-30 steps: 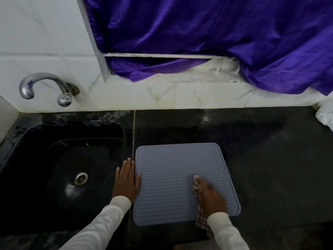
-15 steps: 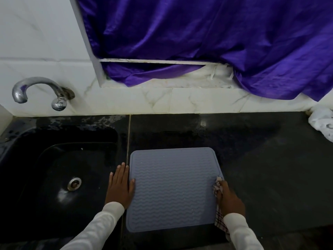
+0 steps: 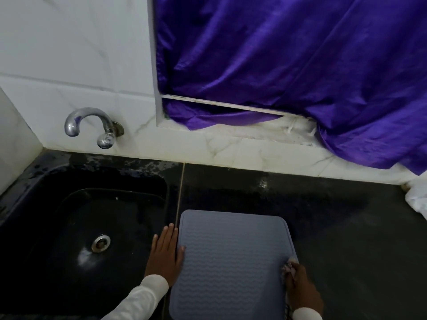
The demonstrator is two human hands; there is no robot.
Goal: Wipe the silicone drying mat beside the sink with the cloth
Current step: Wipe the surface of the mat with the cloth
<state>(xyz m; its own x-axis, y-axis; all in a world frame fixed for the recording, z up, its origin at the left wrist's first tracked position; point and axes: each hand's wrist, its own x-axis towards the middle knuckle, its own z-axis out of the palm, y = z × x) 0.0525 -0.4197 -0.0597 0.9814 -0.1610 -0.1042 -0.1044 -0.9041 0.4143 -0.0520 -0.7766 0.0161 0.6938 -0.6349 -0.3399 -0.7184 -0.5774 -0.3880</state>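
Currently the grey-blue ribbed silicone drying mat (image 3: 233, 262) is steadied by the flat left hand (image 3: 165, 256), fingers straight and together; the checked cloth (image 3: 290, 267), bunched under the right hand's (image 3: 301, 287) curled fingers at the right edge, is best swept leftward with firm, overlapping strokes.

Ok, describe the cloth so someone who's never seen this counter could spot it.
Start at the black sink; the grey-blue wavy silicone mat lies right of it. At the mat's right edge, the right hand grips the cloth, a small pale bunched rag.
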